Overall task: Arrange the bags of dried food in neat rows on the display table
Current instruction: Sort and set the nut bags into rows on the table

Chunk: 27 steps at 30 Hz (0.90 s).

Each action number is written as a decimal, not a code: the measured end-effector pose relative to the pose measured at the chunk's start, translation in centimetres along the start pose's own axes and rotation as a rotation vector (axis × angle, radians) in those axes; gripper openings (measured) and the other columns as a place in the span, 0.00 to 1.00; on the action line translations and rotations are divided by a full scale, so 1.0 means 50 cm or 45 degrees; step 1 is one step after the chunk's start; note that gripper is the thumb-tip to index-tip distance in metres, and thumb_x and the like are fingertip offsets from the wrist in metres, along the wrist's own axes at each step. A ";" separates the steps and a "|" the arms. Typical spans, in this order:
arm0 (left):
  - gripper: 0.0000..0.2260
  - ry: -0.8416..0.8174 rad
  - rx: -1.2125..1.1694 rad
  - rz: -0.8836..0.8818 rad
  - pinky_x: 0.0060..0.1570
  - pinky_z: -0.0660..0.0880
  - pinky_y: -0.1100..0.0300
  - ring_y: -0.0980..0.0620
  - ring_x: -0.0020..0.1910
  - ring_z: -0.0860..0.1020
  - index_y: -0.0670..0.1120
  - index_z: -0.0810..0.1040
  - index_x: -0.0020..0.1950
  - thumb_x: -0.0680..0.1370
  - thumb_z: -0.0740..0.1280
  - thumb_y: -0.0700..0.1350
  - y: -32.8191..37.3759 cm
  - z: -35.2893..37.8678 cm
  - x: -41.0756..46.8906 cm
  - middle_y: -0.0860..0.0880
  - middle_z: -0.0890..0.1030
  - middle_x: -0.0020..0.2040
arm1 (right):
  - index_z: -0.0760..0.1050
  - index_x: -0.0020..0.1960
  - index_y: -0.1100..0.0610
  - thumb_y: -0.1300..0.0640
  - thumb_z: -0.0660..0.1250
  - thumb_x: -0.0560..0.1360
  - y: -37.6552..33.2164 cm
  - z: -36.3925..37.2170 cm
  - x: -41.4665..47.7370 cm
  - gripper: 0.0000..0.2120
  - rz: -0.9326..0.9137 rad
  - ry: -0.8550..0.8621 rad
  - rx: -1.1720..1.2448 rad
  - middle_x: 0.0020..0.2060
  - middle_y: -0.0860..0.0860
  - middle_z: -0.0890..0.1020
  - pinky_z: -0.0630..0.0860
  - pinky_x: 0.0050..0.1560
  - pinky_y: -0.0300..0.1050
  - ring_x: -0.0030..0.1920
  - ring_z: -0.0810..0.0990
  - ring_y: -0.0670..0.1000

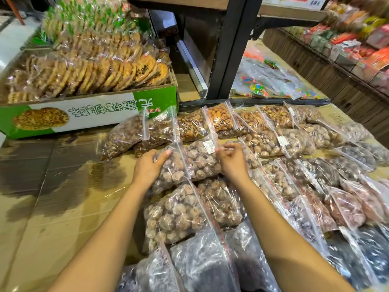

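Both hands are laid on one bag of dried mushrooms (189, 163) near the tabletop's middle: left hand (150, 163) spread flat on it, right hand (231, 158) pinching its zip edge. If pulled carelessly, the slippery neighbouring bag (189, 213) may be shifted, and the row spoiled.

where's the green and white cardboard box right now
In the head view the green and white cardboard box sits at the upper left of the table, full of wrapped round biscuits, just left of the back row of bags.

Green-and-white box (88, 111) of wrapped cookies beside a black post (229, 47).
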<state>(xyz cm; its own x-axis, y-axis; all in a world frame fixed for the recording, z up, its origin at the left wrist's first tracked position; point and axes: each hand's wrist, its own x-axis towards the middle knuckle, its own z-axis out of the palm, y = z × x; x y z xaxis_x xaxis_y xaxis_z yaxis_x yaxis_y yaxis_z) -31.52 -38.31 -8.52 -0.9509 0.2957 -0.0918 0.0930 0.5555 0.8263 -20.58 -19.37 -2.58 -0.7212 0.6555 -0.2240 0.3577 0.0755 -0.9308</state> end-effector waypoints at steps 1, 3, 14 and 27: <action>0.29 -0.095 0.048 -0.026 0.53 0.73 0.49 0.43 0.56 0.78 0.48 0.76 0.59 0.72 0.57 0.70 -0.002 -0.007 -0.002 0.44 0.81 0.56 | 0.65 0.54 0.52 0.59 0.64 0.77 -0.004 -0.008 -0.012 0.09 -0.011 0.003 0.006 0.47 0.57 0.81 0.74 0.27 0.40 0.29 0.78 0.47; 0.41 -0.252 0.106 -0.101 0.71 0.60 0.43 0.40 0.74 0.61 0.47 0.57 0.77 0.72 0.54 0.72 0.000 -0.030 -0.019 0.42 0.62 0.76 | 0.65 0.54 0.51 0.58 0.65 0.76 -0.011 -0.032 -0.045 0.10 -0.013 0.016 -0.029 0.48 0.55 0.80 0.77 0.30 0.44 0.30 0.77 0.47; 0.38 -0.160 -0.037 0.468 0.71 0.57 0.49 0.52 0.74 0.59 0.65 0.57 0.74 0.66 0.63 0.73 -0.014 -0.119 -0.458 0.58 0.60 0.74 | 0.73 0.45 0.54 0.57 0.69 0.74 0.088 -0.194 -0.356 0.04 -0.208 -0.306 -0.495 0.38 0.50 0.79 0.74 0.38 0.42 0.38 0.78 0.48; 0.51 -0.457 0.642 0.850 0.70 0.64 0.44 0.44 0.75 0.56 0.48 0.47 0.78 0.66 0.61 0.74 -0.064 0.102 -0.701 0.44 0.55 0.78 | 0.72 0.40 0.49 0.40 0.65 0.73 0.274 -0.255 -0.575 0.13 -0.371 -0.074 -0.807 0.34 0.45 0.75 0.65 0.37 0.42 0.37 0.72 0.45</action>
<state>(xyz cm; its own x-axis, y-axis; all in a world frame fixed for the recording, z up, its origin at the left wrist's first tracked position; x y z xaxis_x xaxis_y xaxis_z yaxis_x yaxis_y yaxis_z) 3.01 -46.50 -10.80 -0.5120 0.8551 0.0815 0.7896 0.4312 0.4366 12.61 -27.58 -5.20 -0.8645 0.5022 -0.0224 0.4093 0.6773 -0.6114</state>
